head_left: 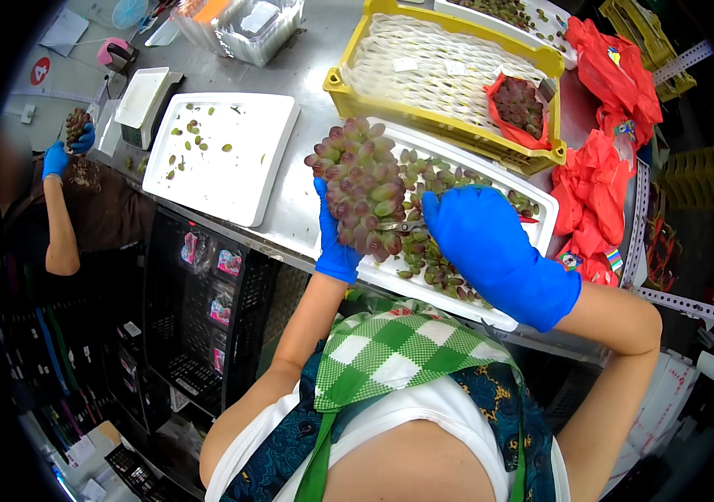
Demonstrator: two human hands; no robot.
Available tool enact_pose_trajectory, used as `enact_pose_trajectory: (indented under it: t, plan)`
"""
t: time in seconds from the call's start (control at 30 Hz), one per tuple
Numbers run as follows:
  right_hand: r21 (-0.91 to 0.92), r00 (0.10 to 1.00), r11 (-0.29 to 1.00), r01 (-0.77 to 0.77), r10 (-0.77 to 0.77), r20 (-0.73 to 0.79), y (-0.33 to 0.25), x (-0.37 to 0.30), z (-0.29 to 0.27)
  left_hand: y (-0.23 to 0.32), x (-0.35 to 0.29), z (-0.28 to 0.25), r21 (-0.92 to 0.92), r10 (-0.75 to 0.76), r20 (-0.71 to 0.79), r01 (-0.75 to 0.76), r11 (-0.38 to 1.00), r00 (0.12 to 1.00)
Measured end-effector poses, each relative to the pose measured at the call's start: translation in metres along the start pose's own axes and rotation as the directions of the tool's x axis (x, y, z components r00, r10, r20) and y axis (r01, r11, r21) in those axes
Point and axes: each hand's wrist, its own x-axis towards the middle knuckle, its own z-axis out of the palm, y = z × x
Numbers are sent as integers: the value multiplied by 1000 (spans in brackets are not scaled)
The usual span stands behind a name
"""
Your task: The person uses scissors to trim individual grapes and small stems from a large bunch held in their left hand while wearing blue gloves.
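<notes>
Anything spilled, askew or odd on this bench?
Nothing looks damaged. Loose grapes lie scattered on the white tray at left and more are piled in the tray under the hands. The left hand holds a grape bunch; the right hand works scissors at it.

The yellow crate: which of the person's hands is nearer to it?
Right. The right hand is just below the yellow crate, over the white tray; the left hand holds the grape bunch farther left.

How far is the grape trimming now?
Done: loose cut grapes lie in the white tray. In hand: the left hand holds a grape bunch; the right hand works scissors at it. Left: a bagged bunch in the yellow crate.
</notes>
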Motion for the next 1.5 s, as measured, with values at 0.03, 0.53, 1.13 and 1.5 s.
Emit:
enact_pose_trajectory:
  t: [0.03,0.53,1.13,1.5]
  plan:
    - [0,1000,1000,-1,1,0,-1,0,0,-1,0,-2,16,0,-1,0,1000,1000]
    - [202,990,974,103,-120,74,25,-9,-4,-2,-2,-14,-212,-99,119,122,970,988]
    - [943,870,237,-233,485,93,-38,8,35,-12,-16,-15,-188,-143,-56,131,973,988]
    - [736,966,644,-209,254,52,11,-29,2,0,2,-3,-169,15,26,-10,986,1000]
